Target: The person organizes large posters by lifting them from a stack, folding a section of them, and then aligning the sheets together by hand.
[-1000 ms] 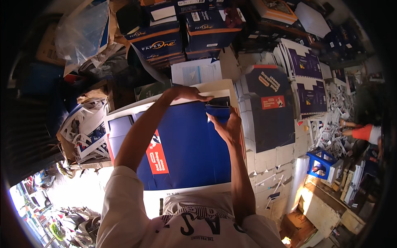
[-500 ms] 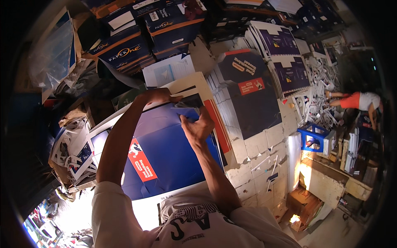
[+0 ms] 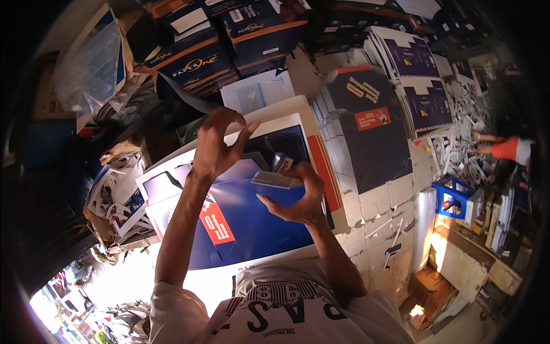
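A flat, silvery rectangular piece (image 3: pixel 274 180), its kind not clear, is pinched in my right hand (image 3: pixel 303 198) between the thumb and fingers. It is held over a large glossy blue printed cardboard sheet (image 3: pixel 263 229) with a red label. Farther left, my left hand (image 3: pixel 219 143) is raised above the far part of that sheet, fingers curved and thumb apart, with nothing in it. White-edged sheets (image 3: pixel 295 106) show under the blue one along its far side.
Right of the sheets stands a tall stack of dark die-cut cardboard (image 3: pixel 366 155), with purple printed sheets (image 3: pixel 423 103) behind it. Blue cartons (image 3: pixel 197 63) are piled at the back. Paper scraps fill a box (image 3: pixel 120 195) at left. A person in red shorts (image 3: pixel 504 149) bends at far right.
My left hand has lifted and turned, its thumb now apart from the fingers. My right hand has moved nearer to me, and the silvery piece shows more fully. The view has shifted left.
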Motion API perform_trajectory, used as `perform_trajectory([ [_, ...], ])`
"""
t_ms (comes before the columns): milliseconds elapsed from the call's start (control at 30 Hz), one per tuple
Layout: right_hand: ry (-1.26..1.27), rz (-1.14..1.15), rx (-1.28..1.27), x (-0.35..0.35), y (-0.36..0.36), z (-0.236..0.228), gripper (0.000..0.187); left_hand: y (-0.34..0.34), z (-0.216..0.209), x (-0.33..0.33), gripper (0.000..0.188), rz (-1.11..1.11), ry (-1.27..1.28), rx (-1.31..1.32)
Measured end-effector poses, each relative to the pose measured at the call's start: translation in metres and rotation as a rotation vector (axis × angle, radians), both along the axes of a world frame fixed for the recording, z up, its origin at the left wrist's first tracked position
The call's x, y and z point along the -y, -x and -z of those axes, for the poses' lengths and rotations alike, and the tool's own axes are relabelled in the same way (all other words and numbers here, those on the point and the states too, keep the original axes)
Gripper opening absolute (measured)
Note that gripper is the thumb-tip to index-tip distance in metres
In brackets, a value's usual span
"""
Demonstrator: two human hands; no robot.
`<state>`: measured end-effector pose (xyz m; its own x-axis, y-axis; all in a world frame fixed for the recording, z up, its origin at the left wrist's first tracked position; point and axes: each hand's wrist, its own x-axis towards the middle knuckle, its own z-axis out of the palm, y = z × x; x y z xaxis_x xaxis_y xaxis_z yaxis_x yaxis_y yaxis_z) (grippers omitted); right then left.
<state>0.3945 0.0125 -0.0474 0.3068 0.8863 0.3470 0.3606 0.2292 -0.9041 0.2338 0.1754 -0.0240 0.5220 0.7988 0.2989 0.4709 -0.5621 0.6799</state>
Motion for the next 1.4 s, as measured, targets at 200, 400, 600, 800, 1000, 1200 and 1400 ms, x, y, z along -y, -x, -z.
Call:
perform_trajectory([
  [200, -0.029, -0.184, -0.074, 0.016, -0.006, -0.006, 0.037, 0.035, -0.048, 0.041, 0.083, 0.320, 0.296, -0.287],
  [400, 0.384, -0.251, -0.339, 0.019, -0.039, -0.030, 0.045, 0.042, -0.042, 0.049, 0.089, 0.439, 0.536, -0.183],
  [600, 1.034, -0.373, -0.081, -0.054, -0.066, -0.054, 0.079, 0.039, -0.047, 0.085, 0.079, 0.254, 0.302, -0.356],
  [800, 1.284, -0.787, 0.143, -0.090, -0.053, -0.045, 0.087, 0.037, -0.055, 0.094, 0.057, 0.223, 0.173, -0.289],
  [1000, 0.994, -0.694, 0.044, -0.063, -0.030, -0.027, 0.051, 0.046, -0.046, 0.098, 0.055, 0.201, 0.224, -0.291],
  [1200, 1.102, -0.490, -0.360, -0.043, -0.022, -0.019, 0.041, 0.047, -0.044, 0.104, 0.050, 0.195, 0.159, -0.274],
  [1400, 0.405, -0.352, 0.243, -0.032, -0.003, -0.033, 0.023, 0.047, -0.030, 0.094, 0.049, 0.216, 0.237, -0.345],
])
